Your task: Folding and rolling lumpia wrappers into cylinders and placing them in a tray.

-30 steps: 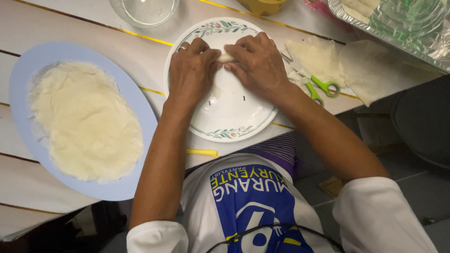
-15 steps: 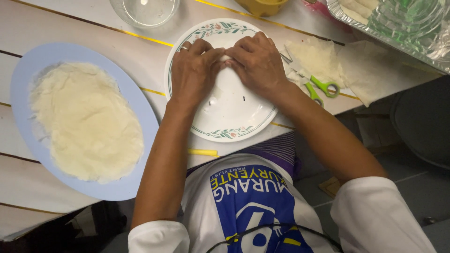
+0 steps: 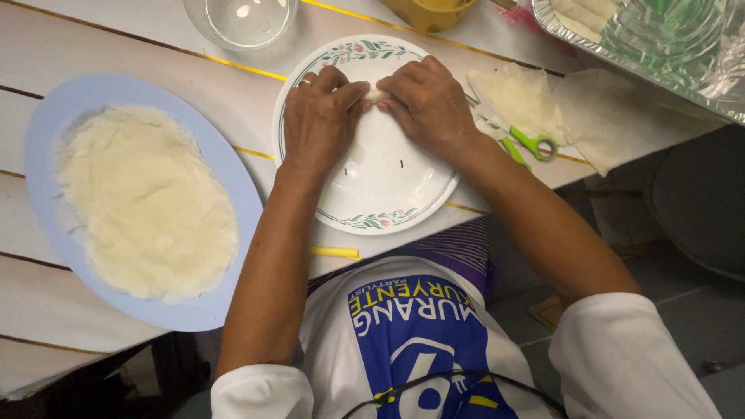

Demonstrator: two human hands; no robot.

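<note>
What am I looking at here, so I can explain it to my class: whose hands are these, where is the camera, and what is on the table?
There is no machine here. A person wears one camera on the head, so the picture looks straight down at their own two bare hands. The left hand and the right hand meet over a white plate with a leaf-patterned rim, pinching a small pale roll between their fingertips. To the left, a blue plate holds a stack of thin pale wrappers. To the right lie green-handled scissors and more wrappers. A glass bowl and a foil tray stand at the far edge.
</note>
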